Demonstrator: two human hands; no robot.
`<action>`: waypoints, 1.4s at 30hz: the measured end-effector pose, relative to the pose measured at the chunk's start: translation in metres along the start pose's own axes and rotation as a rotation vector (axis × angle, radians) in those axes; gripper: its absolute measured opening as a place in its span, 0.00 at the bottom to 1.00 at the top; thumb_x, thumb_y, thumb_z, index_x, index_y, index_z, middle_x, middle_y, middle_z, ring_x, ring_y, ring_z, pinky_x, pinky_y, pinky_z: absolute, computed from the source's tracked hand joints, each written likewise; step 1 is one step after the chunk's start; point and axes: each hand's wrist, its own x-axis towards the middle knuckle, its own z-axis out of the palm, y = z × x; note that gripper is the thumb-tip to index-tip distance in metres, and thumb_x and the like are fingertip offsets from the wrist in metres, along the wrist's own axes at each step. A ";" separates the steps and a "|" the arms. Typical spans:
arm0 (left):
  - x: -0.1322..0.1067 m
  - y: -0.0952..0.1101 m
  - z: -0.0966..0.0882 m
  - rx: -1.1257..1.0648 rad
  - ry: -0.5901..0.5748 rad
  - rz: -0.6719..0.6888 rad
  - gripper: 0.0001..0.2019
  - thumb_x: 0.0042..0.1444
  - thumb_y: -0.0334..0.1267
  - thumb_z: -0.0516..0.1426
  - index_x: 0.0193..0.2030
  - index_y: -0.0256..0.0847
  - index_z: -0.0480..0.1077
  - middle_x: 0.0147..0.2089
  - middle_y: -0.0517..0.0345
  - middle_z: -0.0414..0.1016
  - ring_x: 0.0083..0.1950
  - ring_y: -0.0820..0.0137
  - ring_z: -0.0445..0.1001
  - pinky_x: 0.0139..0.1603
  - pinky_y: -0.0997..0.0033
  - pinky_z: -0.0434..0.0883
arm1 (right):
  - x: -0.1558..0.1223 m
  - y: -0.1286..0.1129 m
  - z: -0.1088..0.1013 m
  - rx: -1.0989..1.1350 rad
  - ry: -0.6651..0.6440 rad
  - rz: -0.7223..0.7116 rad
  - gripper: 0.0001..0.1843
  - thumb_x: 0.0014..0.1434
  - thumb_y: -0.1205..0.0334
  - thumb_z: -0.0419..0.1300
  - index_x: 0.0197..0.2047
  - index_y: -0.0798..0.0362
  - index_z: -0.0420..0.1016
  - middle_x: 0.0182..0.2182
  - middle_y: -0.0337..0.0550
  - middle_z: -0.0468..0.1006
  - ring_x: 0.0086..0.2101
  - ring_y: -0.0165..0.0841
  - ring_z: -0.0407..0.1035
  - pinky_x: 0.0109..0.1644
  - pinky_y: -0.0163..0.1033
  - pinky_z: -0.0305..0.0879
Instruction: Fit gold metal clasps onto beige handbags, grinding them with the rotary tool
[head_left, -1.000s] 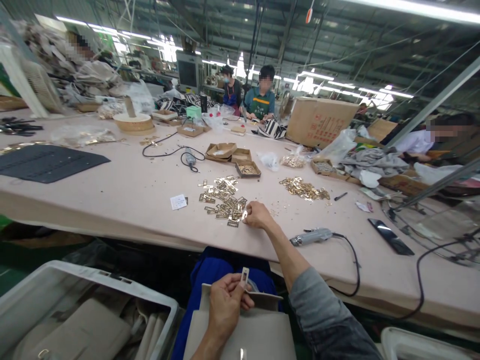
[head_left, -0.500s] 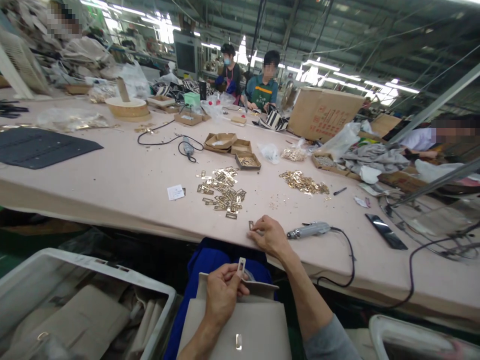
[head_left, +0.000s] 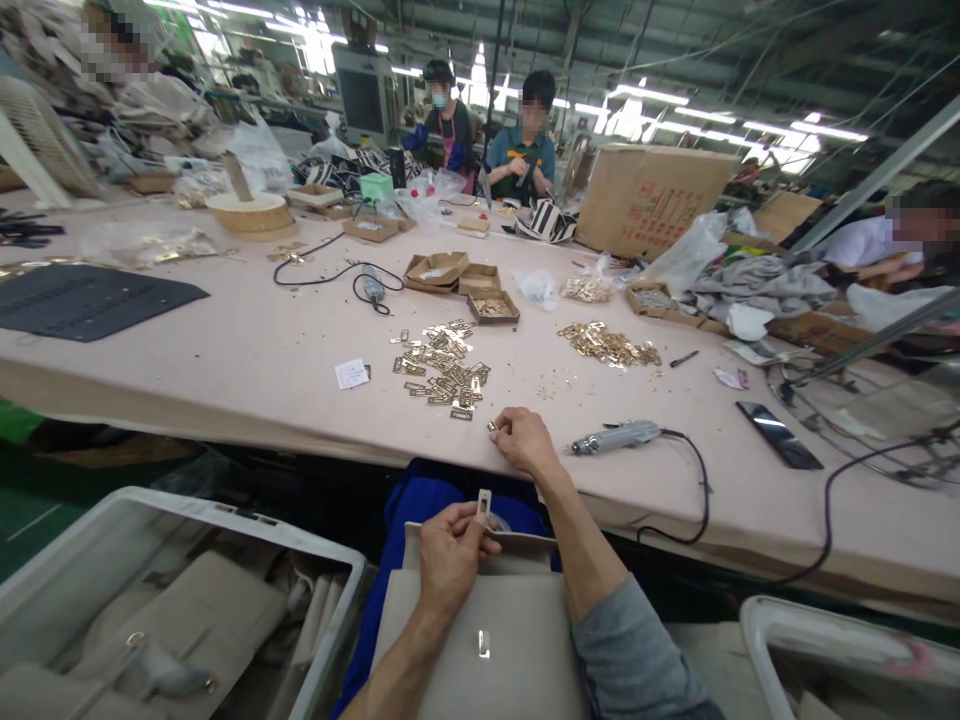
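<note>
A beige bag (head_left: 427,620) lies on my lap, a small shiny metal plate (head_left: 484,643) on its front. My left hand (head_left: 448,550) is closed on the bag's beige strap tab (head_left: 484,500), whose slotted end sticks up past the thumb. Over the table's near edge, my right hand (head_left: 523,438) pinches a small metal frame (head_left: 493,427) between thumb and fingertips. Just beyond it lies a pile of gold rectangular frames (head_left: 442,365). To its right rests a grey electric screwdriver (head_left: 615,437) with a black cord.
More gold parts (head_left: 607,345) are heaped farther right, near a pen and a dark phone (head_left: 778,435). Small cardboard boxes (head_left: 493,306) stand mid-table. A white crate (head_left: 247,530) of beige bags is at lower left, another white bin (head_left: 757,640) at lower right. Co-workers sit across the table.
The metal frame at my right fingertips has turned from upright to nearly flat in the pinch. The left hand keeps its hold on the strap tab. The view has shifted slightly.
</note>
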 end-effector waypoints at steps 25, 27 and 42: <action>0.002 0.008 0.001 -0.076 -0.076 -0.045 0.19 0.59 0.42 0.63 0.52 0.30 0.80 0.32 0.48 0.84 0.29 0.62 0.84 0.29 0.71 0.81 | -0.107 0.011 0.021 0.981 -0.055 0.116 0.17 0.58 0.53 0.70 0.43 0.59 0.83 0.24 0.45 0.80 0.22 0.33 0.74 0.28 0.35 0.76; 0.002 0.009 0.000 -0.086 -0.090 -0.052 0.18 0.59 0.41 0.62 0.52 0.31 0.80 0.33 0.49 0.84 0.29 0.63 0.84 0.29 0.72 0.81 | -0.107 0.010 0.022 0.966 -0.056 0.104 0.16 0.58 0.53 0.70 0.41 0.58 0.83 0.25 0.44 0.80 0.23 0.33 0.74 0.29 0.36 0.77; -0.001 0.009 -0.005 -0.106 -0.141 -0.033 0.17 0.60 0.38 0.61 0.53 0.35 0.80 0.35 0.51 0.84 0.30 0.64 0.84 0.31 0.71 0.81 | -0.109 0.012 0.027 0.914 -0.089 0.113 0.17 0.57 0.51 0.70 0.41 0.57 0.83 0.26 0.46 0.80 0.24 0.37 0.76 0.29 0.39 0.78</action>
